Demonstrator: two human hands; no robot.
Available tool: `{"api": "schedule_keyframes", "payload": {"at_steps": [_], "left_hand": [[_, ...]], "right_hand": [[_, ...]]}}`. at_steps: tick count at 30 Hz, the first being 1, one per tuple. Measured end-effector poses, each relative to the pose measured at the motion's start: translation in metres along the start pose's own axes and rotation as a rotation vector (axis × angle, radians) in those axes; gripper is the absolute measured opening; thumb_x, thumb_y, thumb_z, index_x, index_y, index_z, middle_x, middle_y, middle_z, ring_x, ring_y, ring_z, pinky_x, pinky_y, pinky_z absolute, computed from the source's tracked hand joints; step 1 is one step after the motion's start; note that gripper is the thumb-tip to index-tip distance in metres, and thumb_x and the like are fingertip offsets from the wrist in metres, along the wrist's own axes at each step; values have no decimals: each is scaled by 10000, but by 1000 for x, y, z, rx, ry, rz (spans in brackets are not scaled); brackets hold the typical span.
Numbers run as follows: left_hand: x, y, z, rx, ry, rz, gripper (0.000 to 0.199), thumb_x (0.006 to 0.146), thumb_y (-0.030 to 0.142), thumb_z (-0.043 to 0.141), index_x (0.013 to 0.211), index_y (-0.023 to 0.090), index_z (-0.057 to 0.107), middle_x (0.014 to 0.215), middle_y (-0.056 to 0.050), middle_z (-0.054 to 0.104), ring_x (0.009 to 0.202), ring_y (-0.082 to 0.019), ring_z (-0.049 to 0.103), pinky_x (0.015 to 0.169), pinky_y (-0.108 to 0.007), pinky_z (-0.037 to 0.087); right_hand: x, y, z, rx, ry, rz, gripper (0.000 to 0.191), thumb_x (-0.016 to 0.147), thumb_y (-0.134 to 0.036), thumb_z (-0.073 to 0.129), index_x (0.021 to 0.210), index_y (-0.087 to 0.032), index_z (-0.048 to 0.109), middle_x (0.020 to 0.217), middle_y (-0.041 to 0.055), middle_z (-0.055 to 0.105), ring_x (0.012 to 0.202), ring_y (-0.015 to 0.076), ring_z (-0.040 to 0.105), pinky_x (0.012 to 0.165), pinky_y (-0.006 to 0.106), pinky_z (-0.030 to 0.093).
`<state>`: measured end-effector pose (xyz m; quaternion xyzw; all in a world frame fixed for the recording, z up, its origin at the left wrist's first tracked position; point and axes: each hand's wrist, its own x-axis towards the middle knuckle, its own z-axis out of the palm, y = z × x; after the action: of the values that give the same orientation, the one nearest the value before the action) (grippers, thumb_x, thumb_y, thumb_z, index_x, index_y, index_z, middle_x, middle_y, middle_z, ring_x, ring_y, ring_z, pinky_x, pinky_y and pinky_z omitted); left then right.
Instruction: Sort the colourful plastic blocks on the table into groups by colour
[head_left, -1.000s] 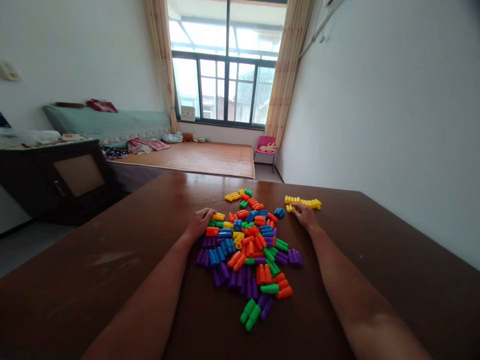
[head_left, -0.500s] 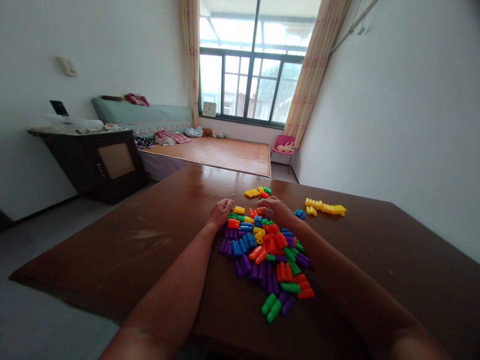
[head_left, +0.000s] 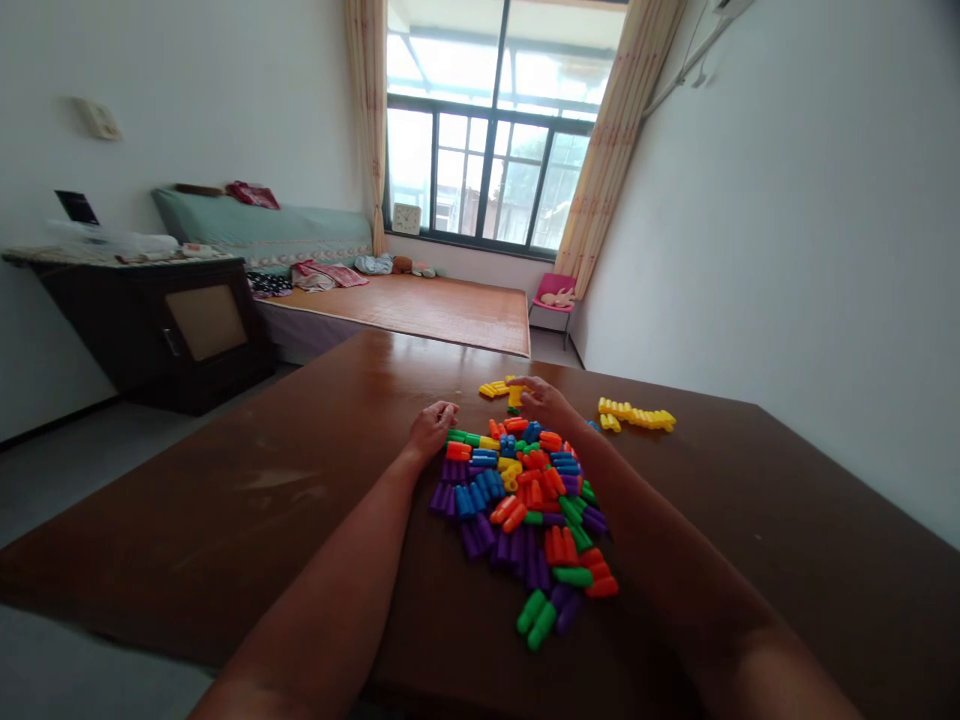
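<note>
Many red, blue, green, purple and yellow plastic pieces (head_left: 533, 490) lie in a pile on the brown table (head_left: 300, 500). My left hand (head_left: 433, 427) rests at the pile's far left corner, its fingers curled together; whether anything is inside is hidden. Beyond the pile, my right hand (head_left: 544, 400) has its fingers closed on a yellow piece (head_left: 516, 396), with a bit of green below it. Just left of that piece lie more yellow pieces (head_left: 491, 389). A joined row of yellow pieces (head_left: 637, 414) lies to the right of my right hand.
Past the table's far edge is a low bed (head_left: 450, 312) with a mat and cloths. A dark cabinet (head_left: 150, 320) stands at the left. A pink chair (head_left: 551, 290) holding a soft toy is below the window (head_left: 487, 150).
My right hand has moved slightly away from me and now holds a yellow piece. The yellow piece beside my left hand is gone from its spot. The view has shifted slightly right.
</note>
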<state>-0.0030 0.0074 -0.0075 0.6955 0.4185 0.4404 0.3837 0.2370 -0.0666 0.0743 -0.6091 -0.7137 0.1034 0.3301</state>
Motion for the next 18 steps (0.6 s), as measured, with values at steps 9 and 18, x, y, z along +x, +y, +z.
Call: {"api": "schedule_keyframes", "payload": {"at_steps": [9, 18], "left_hand": [[1, 2, -1, 112, -48, 21, 442, 828, 517, 462, 937, 155, 690, 732, -59, 702, 681, -199, 652, 605, -280, 481], [-3, 11, -6, 72, -81, -6, 523, 802, 595, 484, 957, 139, 687, 803, -70, 708, 770, -217, 666, 643, -282, 508]], "right_hand": [[-108, 186, -110, -60, 245, 637, 197, 809, -302, 562, 900, -159, 662, 825, 78, 707, 712, 181, 653, 684, 296, 533], [-125, 216, -97, -186, 310, 584, 343, 748, -425, 663, 1005, -203, 714, 1052, 84, 714, 893, 218, 675, 836, 327, 515]]}}
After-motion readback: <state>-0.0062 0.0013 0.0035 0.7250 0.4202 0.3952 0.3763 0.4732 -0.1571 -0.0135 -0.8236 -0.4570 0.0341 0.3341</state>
